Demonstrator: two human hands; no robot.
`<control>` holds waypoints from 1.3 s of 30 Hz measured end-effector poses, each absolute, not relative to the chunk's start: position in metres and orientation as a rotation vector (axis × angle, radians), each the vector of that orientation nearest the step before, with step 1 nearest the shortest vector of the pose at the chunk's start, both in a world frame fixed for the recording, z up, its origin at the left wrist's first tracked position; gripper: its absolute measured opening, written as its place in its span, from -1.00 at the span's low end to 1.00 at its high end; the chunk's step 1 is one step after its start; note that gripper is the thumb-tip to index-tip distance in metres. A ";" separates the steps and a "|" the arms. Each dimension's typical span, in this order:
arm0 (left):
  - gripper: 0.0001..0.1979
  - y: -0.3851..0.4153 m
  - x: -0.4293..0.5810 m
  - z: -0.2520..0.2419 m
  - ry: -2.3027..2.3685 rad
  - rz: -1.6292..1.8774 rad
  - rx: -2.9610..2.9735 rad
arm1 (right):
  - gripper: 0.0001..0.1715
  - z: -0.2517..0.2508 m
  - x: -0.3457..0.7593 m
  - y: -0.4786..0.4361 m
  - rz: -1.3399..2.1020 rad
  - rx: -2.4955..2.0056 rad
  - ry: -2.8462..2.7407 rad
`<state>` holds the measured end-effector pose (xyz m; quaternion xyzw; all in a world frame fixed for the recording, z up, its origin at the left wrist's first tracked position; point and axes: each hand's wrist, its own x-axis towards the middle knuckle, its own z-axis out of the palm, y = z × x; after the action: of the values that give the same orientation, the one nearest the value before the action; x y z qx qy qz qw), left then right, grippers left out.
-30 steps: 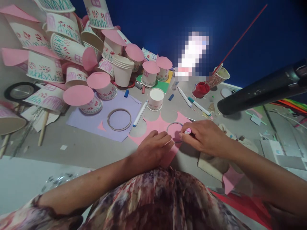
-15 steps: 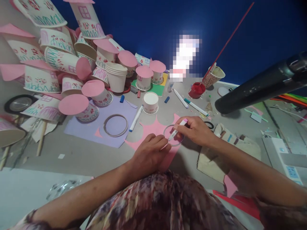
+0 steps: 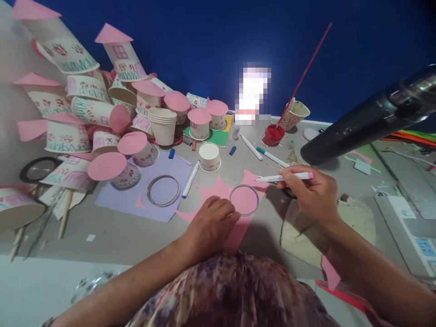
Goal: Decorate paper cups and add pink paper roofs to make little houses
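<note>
A sheet of pink paper (image 3: pixel 218 190) with round cut-outs lies on the grey table in front of me. A thin ring (image 3: pixel 244 200) rests on it. My left hand (image 3: pixel 209 227) presses down on the paper, fingertips touching the ring's left edge, fingers curled. My right hand (image 3: pixel 311 193) is lifted to the right of the ring and grips a white marker with a pink end (image 3: pixel 284 177), held level, tip pointing left.
A heap of decorated paper cups with pink lids (image 3: pixel 102 122) fills the left. A second ring (image 3: pixel 163 190) lies on lilac paper (image 3: pixel 150 190). Markers (image 3: pixel 190 179), a small cup (image 3: pixel 209 156), a red paint pot (image 3: pixel 273 135) and a black tube (image 3: pixel 368 120) surround the spot.
My right hand has lifted the marker off the ring and moved right, turning it level. The left hand stays on the paper. The view has tilted up a little.
</note>
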<state>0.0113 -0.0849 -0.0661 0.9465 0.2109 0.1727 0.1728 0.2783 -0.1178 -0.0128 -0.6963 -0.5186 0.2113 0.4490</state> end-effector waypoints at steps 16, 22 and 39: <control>-0.25 -0.062 0.042 -0.045 0.769 0.489 2.545 | -0.78 -0.024 0.303 -0.123 0.610 -1.618 -1.265; -0.26 -0.058 -0.029 -0.017 1.321 0.810 2.482 | -0.82 -0.034 0.314 -0.118 0.677 -1.604 -1.025; -0.10 -0.069 -0.013 -0.025 1.237 0.759 2.471 | -0.68 -0.004 0.286 -0.128 1.028 -1.564 -1.227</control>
<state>-0.0132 -0.0689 -0.0248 0.8541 0.4276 0.2624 0.1373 0.2862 -0.1285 -0.0036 -0.6286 -0.4932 0.4134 0.4368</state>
